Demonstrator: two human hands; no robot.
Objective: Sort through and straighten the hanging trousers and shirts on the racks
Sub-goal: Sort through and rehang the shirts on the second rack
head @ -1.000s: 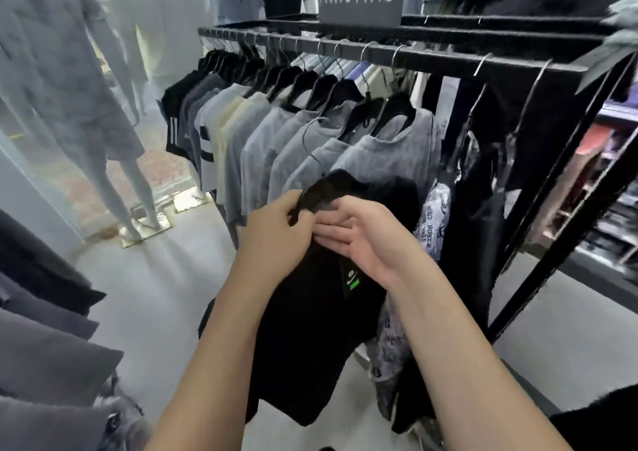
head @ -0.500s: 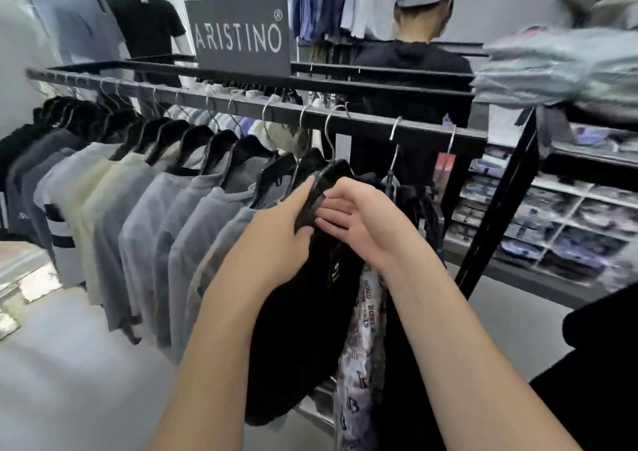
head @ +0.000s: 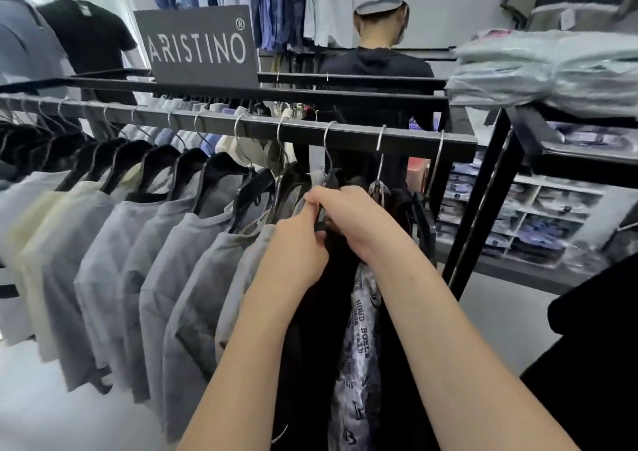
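A black rail (head: 407,141) runs across the view with a row of grey and cream shirts (head: 162,257) on black hangers to the left. Near the rail's right end hangs a black shirt (head: 321,312), its hanger hook over the rail. My left hand (head: 298,247) and my right hand (head: 355,221) both pinch the top of this black shirt at its collar, fingers touching. A white printed garment (head: 359,347) hangs right behind it, next to more dark clothes.
A person in a cap and black top (head: 379,60) stands behind the rack, back turned. A brand sign (head: 196,46) sits on the rack's top. Folded packed shirts (head: 545,70) lie on a black shelf unit at right, with more in its compartments (head: 538,219).
The black shirt has gone from being held low in front of the rack up to the rail, where its hook now rests. My view came closer and swung right.
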